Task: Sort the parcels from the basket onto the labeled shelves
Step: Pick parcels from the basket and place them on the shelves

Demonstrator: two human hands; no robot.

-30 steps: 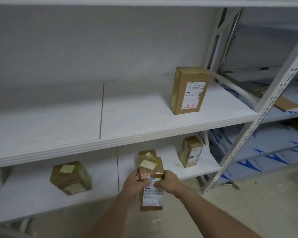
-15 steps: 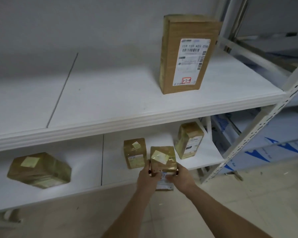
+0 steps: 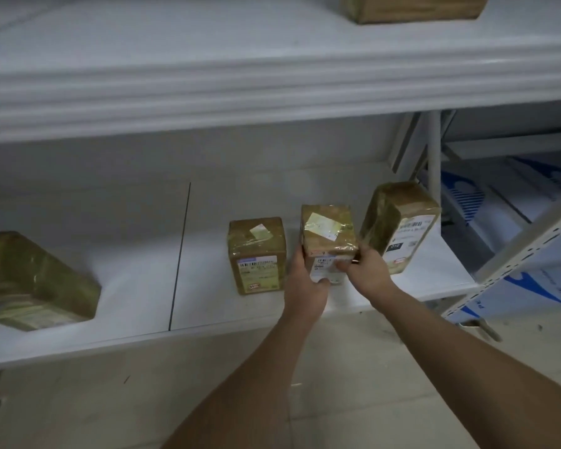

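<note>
- Floor [image 3: 337, 384]: pale tiles are running across the lower part of the view, with faint joints showing.
- Dark speck [image 3: 127, 379]: a small mark is lying on the tiles at lower left.
- Back wall [image 3: 110, 163]: a plain grey-white surface is standing behind, in shadow.
- Printed sheets [image 3: 531, 286]: white panels with blue shapes are lying at the right edge; a further one [image 3: 467, 196] is resting higher and farther back.
- Metal fitting [image 3: 481, 328]: a small, blurred piece is sitting on the floor at right.

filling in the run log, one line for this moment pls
step: placing parcel on lower shelf | left hand: grips it | right hand: grips it | neighbours: two parcels
</note>
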